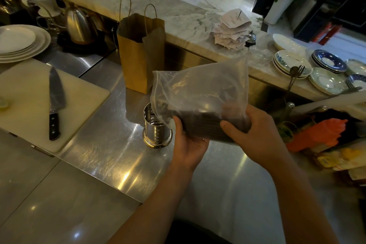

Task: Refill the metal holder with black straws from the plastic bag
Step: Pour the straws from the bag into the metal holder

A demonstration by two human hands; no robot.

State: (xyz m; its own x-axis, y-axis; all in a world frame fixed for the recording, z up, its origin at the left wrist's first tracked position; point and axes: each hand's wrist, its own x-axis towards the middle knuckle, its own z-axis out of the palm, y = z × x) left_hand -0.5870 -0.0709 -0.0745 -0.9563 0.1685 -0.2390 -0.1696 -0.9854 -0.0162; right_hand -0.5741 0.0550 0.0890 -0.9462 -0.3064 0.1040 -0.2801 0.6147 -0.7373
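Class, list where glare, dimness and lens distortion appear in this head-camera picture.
Head view: dim, warm light overall; glare patches on the steel counter beside the metal holder; head view: the plastic bag shows hazy sheen, softening the black straws inside; head view: wide-angle bending curves the marble ledge.

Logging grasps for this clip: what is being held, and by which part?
Both hands grip the plastic bag at its lower end, around the bundle of black straws inside: left hand at the left side, right hand at the right.
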